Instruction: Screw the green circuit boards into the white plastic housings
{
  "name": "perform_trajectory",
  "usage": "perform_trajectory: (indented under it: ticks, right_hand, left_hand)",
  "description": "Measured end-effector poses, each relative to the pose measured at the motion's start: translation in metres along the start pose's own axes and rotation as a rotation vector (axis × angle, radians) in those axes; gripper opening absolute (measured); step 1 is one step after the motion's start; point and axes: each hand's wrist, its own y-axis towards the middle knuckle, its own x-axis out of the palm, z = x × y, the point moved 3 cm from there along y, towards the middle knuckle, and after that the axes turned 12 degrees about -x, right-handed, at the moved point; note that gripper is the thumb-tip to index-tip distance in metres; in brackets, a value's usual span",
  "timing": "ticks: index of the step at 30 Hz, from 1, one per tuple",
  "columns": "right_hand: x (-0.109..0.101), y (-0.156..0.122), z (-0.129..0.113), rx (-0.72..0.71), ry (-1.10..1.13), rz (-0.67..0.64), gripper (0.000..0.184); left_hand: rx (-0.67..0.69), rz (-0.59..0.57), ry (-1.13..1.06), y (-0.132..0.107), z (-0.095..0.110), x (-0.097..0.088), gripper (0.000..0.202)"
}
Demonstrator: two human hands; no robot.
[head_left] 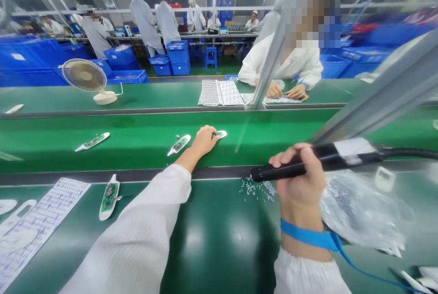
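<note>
My left hand reaches onto the green conveyor belt, fingers closed around a white plastic housing with a green circuit board in it; the palm hides part of that housing. A similar circuit-board housing lies just left of this hand, and another farther left on the belt. In my right hand is a black electric screwdriver, its cable running off to the right. Small screws are scattered on the table below its front end. One more open housing rests on the near table at left.
A clear plastic bag lies at right, beside a small white device. Printed sheets with white parts lie at left. A metal post slants across the right. Beyond the belt are a fan and a co-worker.
</note>
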Motion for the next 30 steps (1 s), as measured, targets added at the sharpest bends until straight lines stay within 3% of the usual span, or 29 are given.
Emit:
perform_trajectory:
  ticks: [3, 6, 11, 14, 16, 21, 27, 30]
  right_hand:
    - [0.0, 0.0, 0.002, -0.001, -0.006, -0.01, 0.021]
    - [-0.001, 0.001, 0.003, 0.005, -0.022, -0.011, 0.02]
    - [-0.001, 0.0, 0.007, 0.04, -0.056, -0.06, 0.019]
    - [0.001, -0.003, 0.01, 0.061, -0.065, -0.101, 0.018]
    - [0.004, -0.006, 0.01, 0.082, -0.052, -0.137, 0.019]
    - [0.013, -0.013, 0.01, 0.188, 0.006, -0.271, 0.02]
    - [0.022, -0.021, 0.014, 0.185, -0.038, -0.329, 0.018]
    - [0.026, -0.022, 0.011, 0.142, -0.051, -0.338, 0.018]
  left_hand:
    - [-0.016, 0.006, 0.022, 0.014, 0.008, 0.008, 0.018]
    - [-0.045, 0.052, 0.07, 0.0, 0.003, -0.004, 0.037]
    - [-0.276, 0.23, 0.309, -0.052, -0.051, -0.051, 0.056]
    - [-0.308, 0.146, 0.324, -0.072, -0.081, -0.061, 0.05]
    - [-0.265, 0.103, 0.269, -0.078, -0.086, -0.062, 0.04]
    - [-0.152, 0.129, 0.196, -0.105, -0.066, -0.063, 0.033]
    - [0.036, 0.07, 0.076, -0.196, -0.042, -0.048, 0.028]
    - [0.06, 0.044, 0.062, -0.22, -0.038, -0.042, 0.026]
